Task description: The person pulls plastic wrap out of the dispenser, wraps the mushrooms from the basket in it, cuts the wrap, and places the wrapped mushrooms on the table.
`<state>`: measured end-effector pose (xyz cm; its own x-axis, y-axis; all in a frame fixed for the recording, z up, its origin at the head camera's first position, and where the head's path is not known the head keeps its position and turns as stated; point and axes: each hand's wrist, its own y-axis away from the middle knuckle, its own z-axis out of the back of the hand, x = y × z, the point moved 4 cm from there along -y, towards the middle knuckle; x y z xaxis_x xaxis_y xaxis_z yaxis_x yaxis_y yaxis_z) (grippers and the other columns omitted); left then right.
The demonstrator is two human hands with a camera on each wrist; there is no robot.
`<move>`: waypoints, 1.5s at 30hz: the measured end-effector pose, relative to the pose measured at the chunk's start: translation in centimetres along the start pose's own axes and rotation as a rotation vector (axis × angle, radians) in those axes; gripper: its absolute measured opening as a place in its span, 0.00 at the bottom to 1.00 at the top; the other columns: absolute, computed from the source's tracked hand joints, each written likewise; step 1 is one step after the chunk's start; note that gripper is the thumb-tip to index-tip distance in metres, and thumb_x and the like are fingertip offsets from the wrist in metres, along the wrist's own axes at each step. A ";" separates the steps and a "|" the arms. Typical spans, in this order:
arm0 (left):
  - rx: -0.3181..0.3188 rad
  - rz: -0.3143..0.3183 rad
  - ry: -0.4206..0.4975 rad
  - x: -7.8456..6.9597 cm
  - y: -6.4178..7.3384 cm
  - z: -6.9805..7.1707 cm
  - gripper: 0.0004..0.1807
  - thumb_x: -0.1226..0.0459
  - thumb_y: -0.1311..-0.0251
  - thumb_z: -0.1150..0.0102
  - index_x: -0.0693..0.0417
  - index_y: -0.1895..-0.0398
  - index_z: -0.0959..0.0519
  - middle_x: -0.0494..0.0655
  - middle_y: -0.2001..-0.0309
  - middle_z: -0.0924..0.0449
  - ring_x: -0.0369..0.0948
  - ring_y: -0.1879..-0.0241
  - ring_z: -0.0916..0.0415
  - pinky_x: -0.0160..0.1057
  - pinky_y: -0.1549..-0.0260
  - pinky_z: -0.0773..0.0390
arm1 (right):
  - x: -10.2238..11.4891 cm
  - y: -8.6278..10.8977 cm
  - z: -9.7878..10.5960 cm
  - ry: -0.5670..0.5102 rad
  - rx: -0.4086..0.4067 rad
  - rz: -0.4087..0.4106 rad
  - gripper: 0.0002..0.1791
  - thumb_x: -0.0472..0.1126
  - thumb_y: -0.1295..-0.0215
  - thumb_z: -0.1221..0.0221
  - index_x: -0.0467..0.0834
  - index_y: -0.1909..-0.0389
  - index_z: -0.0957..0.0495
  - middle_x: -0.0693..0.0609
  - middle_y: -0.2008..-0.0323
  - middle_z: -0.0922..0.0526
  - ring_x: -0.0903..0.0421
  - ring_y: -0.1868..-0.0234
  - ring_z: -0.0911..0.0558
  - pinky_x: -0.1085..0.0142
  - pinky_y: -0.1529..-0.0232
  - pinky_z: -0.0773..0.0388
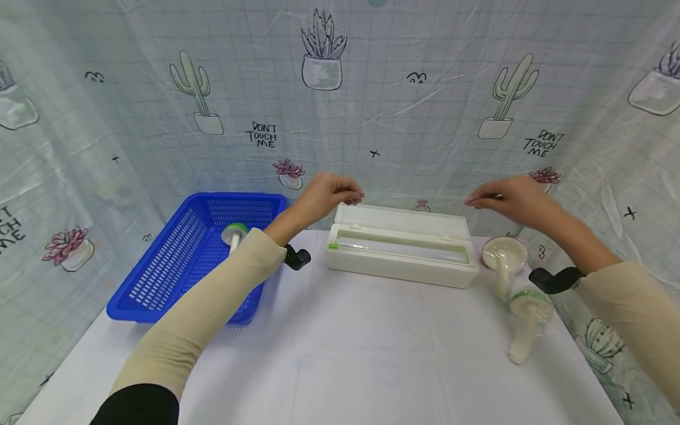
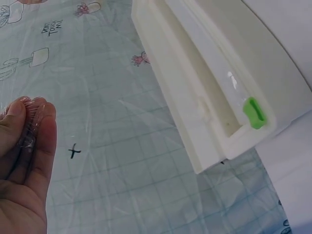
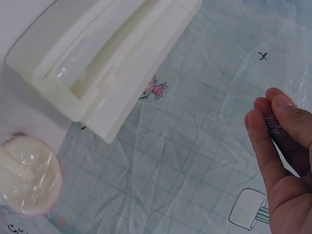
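Note:
My left hand (image 1: 330, 193) is raised behind the left end of a white cling film dispenser (image 1: 398, 273). It pinches clear cling film (image 2: 31, 114), bunched between thumb and fingers in the left wrist view. My right hand (image 1: 512, 198) is raised beyond the dispenser's right end, pinching clear film (image 3: 303, 83) between thumb and fingertips. The film is so transparent that its extent between the hands hardly shows. The dispenser's lid (image 1: 404, 219) stands open at the back. A green slide cutter (image 2: 254, 113) sits at the left end of its slot.
At the left stands a blue basket (image 1: 123, 308), holding a green-and-white round-headed thing (image 1: 235, 232) with a white handle. Two film-wrapped, round-headed things with handles lie at the right: one pale (image 1: 504, 255), one green-rimmed (image 1: 531, 308). A printed plastic curtain (image 1: 372, 118) hangs behind the white table.

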<state>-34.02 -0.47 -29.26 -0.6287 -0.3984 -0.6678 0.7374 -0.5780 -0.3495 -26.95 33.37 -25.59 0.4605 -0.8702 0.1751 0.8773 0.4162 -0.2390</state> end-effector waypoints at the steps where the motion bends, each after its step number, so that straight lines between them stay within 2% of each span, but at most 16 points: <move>1: 0.001 0.002 -0.001 -0.2 0.0 0.1 0.09 0.69 0.30 0.41 0.61 0.56 0.13 0.55 0.60 0.11 0.49 0.59 0.14 0.36 0.59 0.16 | 0.1 0.0 0.2 0.010 -0.013 0.008 0.07 0.33 0.32 0.36 0.41 0.57 0.12 0.47 0.60 0.10 0.53 0.63 0.13 0.67 0.67 0.20; 4: -0.002 0.005 -0.013 -0.9 0.0 0.5 0.09 0.68 0.30 0.41 0.62 0.55 0.13 0.53 0.60 0.11 0.47 0.59 0.14 0.36 0.59 0.16 | 0.3 0.1 0.8 0.033 -0.036 0.020 0.07 0.33 0.32 0.35 0.42 0.58 0.12 0.48 0.61 0.10 0.55 0.65 0.14 0.70 0.69 0.22; 8: -0.011 -0.011 -0.014 -1.9 0.0 1.1 0.10 0.68 0.30 0.41 0.64 0.54 0.13 0.53 0.60 0.11 0.45 0.60 0.14 0.36 0.59 0.16 | 0.4 0.2 1.6 0.029 -0.042 0.005 0.07 0.33 0.32 0.36 0.43 0.57 0.12 0.48 0.60 0.10 0.52 0.62 0.13 0.71 0.67 0.22; 16: -0.010 -0.038 -0.011 -3.4 0.0 1.9 0.09 0.70 0.30 0.41 0.65 0.54 0.13 0.56 0.60 0.11 0.47 0.61 0.14 0.36 0.60 0.16 | 0.6 0.2 2.8 0.040 -0.040 -0.006 0.08 0.33 0.32 0.36 0.42 0.56 0.12 0.47 0.59 0.10 0.49 0.59 0.12 0.75 0.65 0.22; 24: -0.030 -0.056 -0.049 -4.7 0.0 3.1 0.09 0.69 0.30 0.41 0.64 0.55 0.13 0.55 0.60 0.11 0.44 0.61 0.14 0.35 0.59 0.16 | 1.3 0.0 4.2 0.064 -0.103 0.067 0.07 0.31 0.33 0.35 0.42 0.59 0.12 0.48 0.62 0.10 0.52 0.62 0.12 0.83 0.67 0.27; 29: -0.031 -0.053 -0.056 -5.5 0.1 3.8 0.10 0.69 0.30 0.41 0.63 0.54 0.13 0.53 0.59 0.11 0.44 0.60 0.14 0.35 0.58 0.17 | 1.6 0.0 5.1 0.079 -0.120 0.069 0.07 0.31 0.33 0.36 0.41 0.57 0.12 0.47 0.61 0.10 0.51 0.62 0.13 0.82 0.68 0.27; 32: -0.042 -0.063 -0.056 -5.9 0.1 4.2 0.10 0.69 0.30 0.41 0.61 0.53 0.13 0.52 0.59 0.11 0.44 0.60 0.14 0.35 0.59 0.17 | 1.7 -0.1 5.6 0.088 -0.124 0.056 0.08 0.32 0.33 0.35 0.41 0.57 0.12 0.47 0.61 0.10 0.56 0.62 0.13 0.84 0.67 0.28; 39: -0.063 -0.074 -0.049 -6.7 0.0 4.8 0.09 0.69 0.30 0.41 0.62 0.54 0.13 0.52 0.60 0.11 0.42 0.61 0.14 0.34 0.59 0.17 | 1.9 0.0 6.6 0.067 -0.126 0.024 0.08 0.32 0.32 0.36 0.42 0.56 0.12 0.46 0.59 0.10 0.78 0.65 0.22 0.85 0.69 0.31; 43: -0.072 -0.085 -0.050 -7.2 0.0 5.1 0.09 0.69 0.30 0.40 0.62 0.55 0.13 0.52 0.60 0.11 0.41 0.62 0.14 0.34 0.60 0.17 | 2.1 0.1 7.2 0.085 -0.136 0.026 0.08 0.33 0.32 0.36 0.43 0.56 0.12 0.47 0.59 0.10 0.80 0.64 0.24 0.84 0.69 0.31; 45: -0.076 -0.095 -0.046 -7.5 0.0 5.2 0.09 0.69 0.31 0.40 0.61 0.55 0.13 0.52 0.61 0.11 0.41 0.62 0.15 0.34 0.60 0.17 | 2.3 0.2 7.5 0.097 -0.133 0.022 0.08 0.34 0.31 0.37 0.44 0.55 0.12 0.47 0.59 0.10 0.79 0.66 0.24 0.80 0.72 0.29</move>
<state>-30.55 -1.22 -20.81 -0.7060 -0.3780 -0.5988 0.6896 -0.5595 -0.4598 -24.71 33.44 -18.06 0.4590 -0.8851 0.0772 0.8384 0.4027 -0.3672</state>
